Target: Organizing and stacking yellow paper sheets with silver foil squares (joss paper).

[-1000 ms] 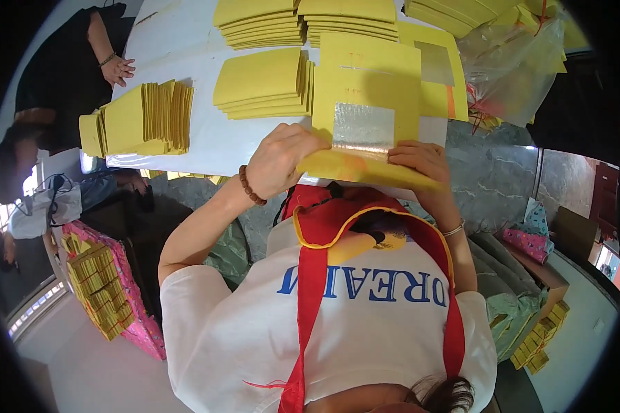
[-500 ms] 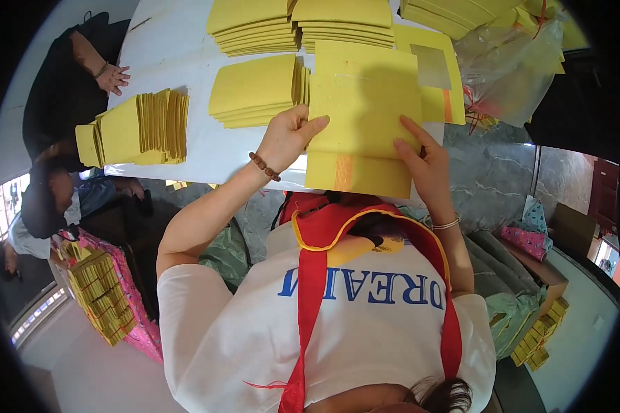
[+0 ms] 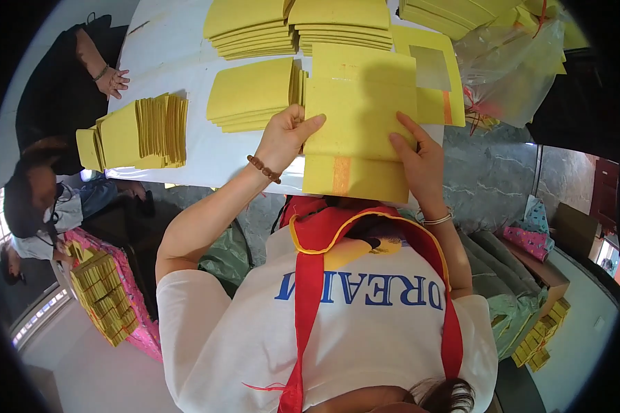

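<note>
A yellow paper sheet, its near part folded up into a flap with an orange patch, lies in front of me at the table's near edge. My left hand pinches its left edge, thumb on top and fingers curled by the side. At the right edge, my right hand grips it with thumb and forefinger; its other fingers are mostly hidden. Just beyond my left hand sits a low stack of folded yellow paper. Another sheet with a grey patch lies partly under the held one.
Taller yellow paper stacks stand at the back of the white table. A fanned row of folded paper is at the left, near another person's hand. A clear plastic bag lies at the right.
The sheet and both hands have shifted very slightly left. The grip looks the same. At the left, the other people have moved a little.
</note>
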Tool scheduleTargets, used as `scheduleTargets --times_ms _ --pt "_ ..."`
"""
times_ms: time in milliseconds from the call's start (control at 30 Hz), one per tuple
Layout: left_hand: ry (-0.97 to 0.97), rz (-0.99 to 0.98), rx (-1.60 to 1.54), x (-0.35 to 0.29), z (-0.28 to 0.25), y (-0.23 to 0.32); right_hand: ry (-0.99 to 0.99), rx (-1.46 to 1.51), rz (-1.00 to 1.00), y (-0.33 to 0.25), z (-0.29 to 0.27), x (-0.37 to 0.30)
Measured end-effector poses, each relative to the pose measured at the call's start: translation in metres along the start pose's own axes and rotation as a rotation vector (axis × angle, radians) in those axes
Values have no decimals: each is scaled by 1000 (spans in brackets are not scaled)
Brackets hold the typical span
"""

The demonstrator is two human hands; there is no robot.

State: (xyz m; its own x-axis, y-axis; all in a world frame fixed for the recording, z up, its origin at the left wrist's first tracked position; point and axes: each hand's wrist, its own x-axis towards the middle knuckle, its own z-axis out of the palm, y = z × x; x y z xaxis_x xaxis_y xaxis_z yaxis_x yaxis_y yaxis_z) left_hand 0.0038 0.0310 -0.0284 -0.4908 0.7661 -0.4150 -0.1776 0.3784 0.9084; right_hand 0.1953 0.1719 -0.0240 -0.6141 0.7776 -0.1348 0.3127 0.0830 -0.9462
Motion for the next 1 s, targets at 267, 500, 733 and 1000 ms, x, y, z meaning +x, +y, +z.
scheduleTargets --times_ms 267,500,733,1000 --pt "329 484 203 -9 5 20 21 -68 17 -1 0 -3" --pt "56 923 1020 -13 50 33 53 -63 -25 0 4 -4" --pt "4 858 1176 -3 53 10 -9 -118 -57 0 -1 -3" --pt "6 876 1200 -2 52 6 -15 -828 -609 9 -6 -47"
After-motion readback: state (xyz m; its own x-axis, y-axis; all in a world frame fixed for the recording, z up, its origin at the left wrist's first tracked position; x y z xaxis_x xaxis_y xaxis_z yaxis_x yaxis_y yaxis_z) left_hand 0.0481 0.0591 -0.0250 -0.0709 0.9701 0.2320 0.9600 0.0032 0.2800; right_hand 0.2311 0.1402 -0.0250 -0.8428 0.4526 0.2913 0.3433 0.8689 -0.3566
